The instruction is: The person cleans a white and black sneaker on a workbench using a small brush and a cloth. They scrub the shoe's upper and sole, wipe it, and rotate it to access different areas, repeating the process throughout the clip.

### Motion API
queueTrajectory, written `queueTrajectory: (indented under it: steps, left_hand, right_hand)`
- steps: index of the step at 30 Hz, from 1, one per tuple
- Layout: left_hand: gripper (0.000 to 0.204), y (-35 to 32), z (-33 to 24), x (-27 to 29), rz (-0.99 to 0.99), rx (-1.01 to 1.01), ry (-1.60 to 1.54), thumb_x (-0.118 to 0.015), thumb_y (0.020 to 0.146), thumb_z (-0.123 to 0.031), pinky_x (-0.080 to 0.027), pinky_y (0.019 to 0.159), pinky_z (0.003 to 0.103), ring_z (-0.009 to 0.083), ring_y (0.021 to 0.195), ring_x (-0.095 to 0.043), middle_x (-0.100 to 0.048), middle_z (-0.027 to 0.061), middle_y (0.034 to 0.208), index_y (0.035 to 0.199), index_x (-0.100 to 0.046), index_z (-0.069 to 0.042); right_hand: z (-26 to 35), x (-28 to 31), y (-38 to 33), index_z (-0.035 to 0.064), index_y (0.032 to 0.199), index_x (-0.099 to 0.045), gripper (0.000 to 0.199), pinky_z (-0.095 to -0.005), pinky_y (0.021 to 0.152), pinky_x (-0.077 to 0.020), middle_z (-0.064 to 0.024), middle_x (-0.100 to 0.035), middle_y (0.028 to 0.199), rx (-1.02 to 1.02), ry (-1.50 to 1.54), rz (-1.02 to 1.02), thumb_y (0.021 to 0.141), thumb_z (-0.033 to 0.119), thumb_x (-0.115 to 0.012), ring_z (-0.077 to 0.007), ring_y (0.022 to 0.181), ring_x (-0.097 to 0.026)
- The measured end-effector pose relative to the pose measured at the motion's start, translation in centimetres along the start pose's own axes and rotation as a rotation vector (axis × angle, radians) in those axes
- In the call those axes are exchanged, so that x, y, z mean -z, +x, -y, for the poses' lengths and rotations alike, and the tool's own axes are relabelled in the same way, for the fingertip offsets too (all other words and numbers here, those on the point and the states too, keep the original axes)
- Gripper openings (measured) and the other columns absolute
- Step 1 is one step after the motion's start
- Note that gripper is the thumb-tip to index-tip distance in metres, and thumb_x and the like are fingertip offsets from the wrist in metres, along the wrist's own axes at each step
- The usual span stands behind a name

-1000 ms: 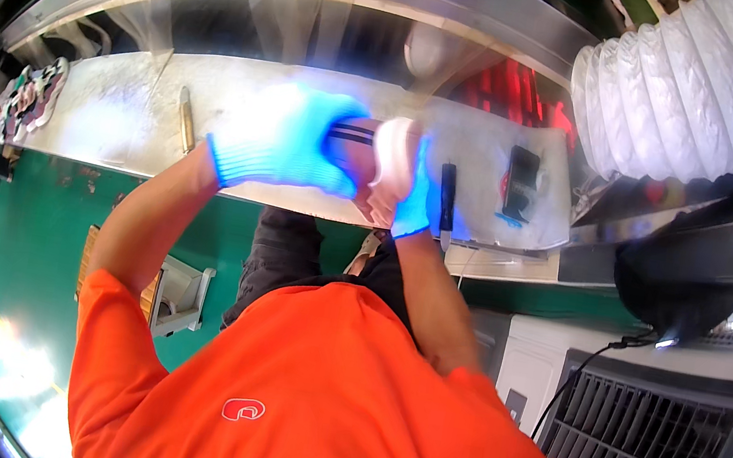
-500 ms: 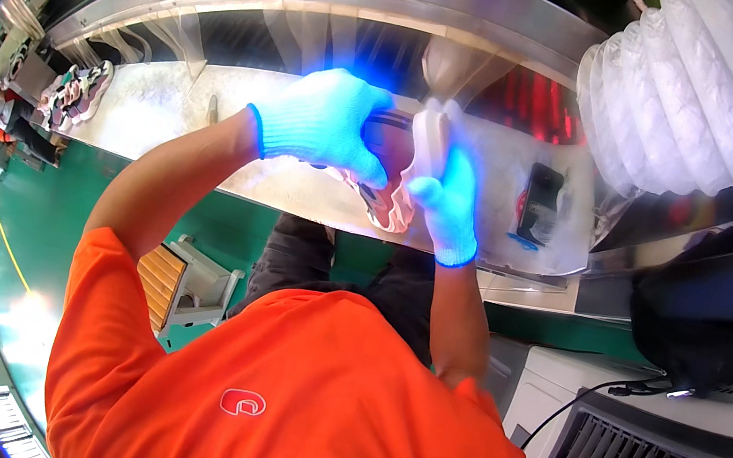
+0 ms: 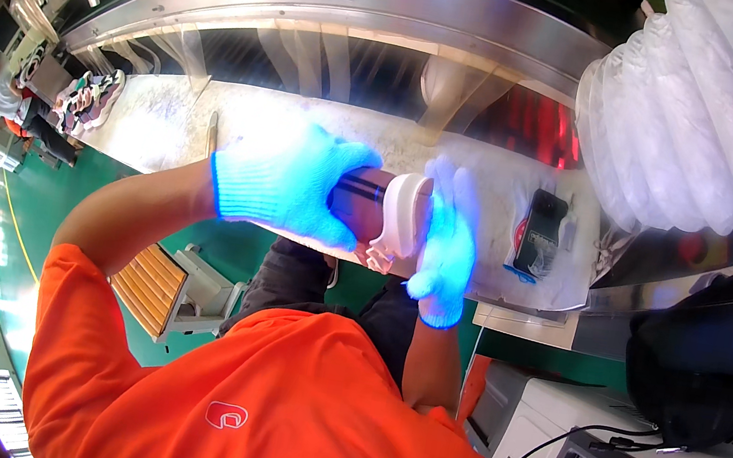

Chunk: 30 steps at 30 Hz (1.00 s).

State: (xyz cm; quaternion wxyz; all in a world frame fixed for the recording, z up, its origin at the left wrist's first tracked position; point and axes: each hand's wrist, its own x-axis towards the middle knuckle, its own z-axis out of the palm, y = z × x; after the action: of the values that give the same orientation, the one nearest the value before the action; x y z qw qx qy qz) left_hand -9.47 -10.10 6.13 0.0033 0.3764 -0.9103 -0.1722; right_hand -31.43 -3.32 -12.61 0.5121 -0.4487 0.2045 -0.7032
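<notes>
Currently, we note:
Left hand (image 3: 290, 182): grasping the shoe (image 3: 380, 216) upper.
Right hand (image 3: 446, 231): clasping its white sole (image 3: 403, 211), at 3 o'clock.

On the pale bench (image 3: 165, 118) in front of you, a small black device (image 3: 540, 233) lies flat to your right. White ribbed ducting (image 3: 714, 120) hangs above it. A curved steel rail (image 3: 372, 2) runs along the far side. Shoes (image 3: 84, 92) are stacked far left, and a slatted wooden stool (image 3: 159, 288) stands on the green floor (image 3: 60, 183).

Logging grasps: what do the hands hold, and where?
A shoe: left hand wraps its pinkish upper, right hand presses on the white sole.
</notes>
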Motion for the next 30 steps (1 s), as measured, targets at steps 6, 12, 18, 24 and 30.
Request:
queueTrajectory:
  steps: [6,12,18,24,30]
  left_hand:
    - [0.09,-0.4,-0.4,0.3,0.066,-0.03,0.034,-0.099,0.074,-0.055,-0.065,0.095,0.046,0.0406,0.106,-0.082,-0.082,0.0203,0.122,0.144,-0.071,-0.005]
    - [0.089,-0.6,-0.3,0.1,0.028,-0.14,0.078,-0.097,0.076,-0.054,-0.067,0.09,0.046,0.0389,0.098,-0.083,-0.082,0.019,0.115,0.143,-0.071,-0.002]
    - [0.089,-0.7,-0.4,0.0,0.021,-0.161,0.144,-0.097,0.076,-0.056,-0.068,0.081,0.045,0.0373,0.093,-0.083,-0.083,0.0174,0.113,0.143,-0.07,-0.003]
    - [0.091,-0.3,-0.5,0.0,0.038,-0.178,0.174,-0.097,0.076,-0.059,-0.067,0.076,0.046,0.0371,0.09,-0.083,-0.083,0.0156,0.112,0.143,-0.069,-0.004]
    - [0.087,0.3,-0.8,-0.2,0.076,-0.179,0.192,-0.095,0.078,-0.06,-0.066,0.072,0.048,0.0376,0.087,-0.082,-0.082,0.0144,0.107,0.14,-0.069,-0.006]
  right_hand:
    - [0.2,-0.2,-0.3,0.0012,0.181,-0.018,0.165,-0.0576,0.139,-0.024,-0.0278,-0.021,0.187,0.137,-0.287,0.161,0.061,0.087,-0.094,-0.0457,0.171,-0.026]
    - [-0.2,-1.8,-0.2,-0.0033,0.164,-0.045,0.131,-0.0555,0.129,-0.043,-0.0282,-0.056,0.163,0.195,-0.22,0.043,0.069,0.066,-0.103,-0.043,0.152,-0.056]
    - [0.9,-4.6,-1.3,-0.0191,0.151,-0.057,0.128,-0.0461,0.108,-0.0605,-0.0269,-0.074,0.14,0.079,-0.118,-0.245,0.073,0.074,-0.099,-0.0368,0.124,-0.075]
    - [1.1,-4.6,-0.9,-0.019,0.148,-0.057,0.121,-0.0443,0.108,-0.0602,-0.0233,-0.074,0.136,0.051,0.047,-0.222,0.068,0.055,-0.109,-0.0322,0.123,-0.075]
    - [1.3,-4.7,-0.5,-0.0166,0.146,-0.058,0.091,-0.046,0.108,-0.06,-0.0247,-0.072,0.135,0.16,0.069,-0.186,0.081,0.028,-0.103,-0.032,0.12,-0.075]
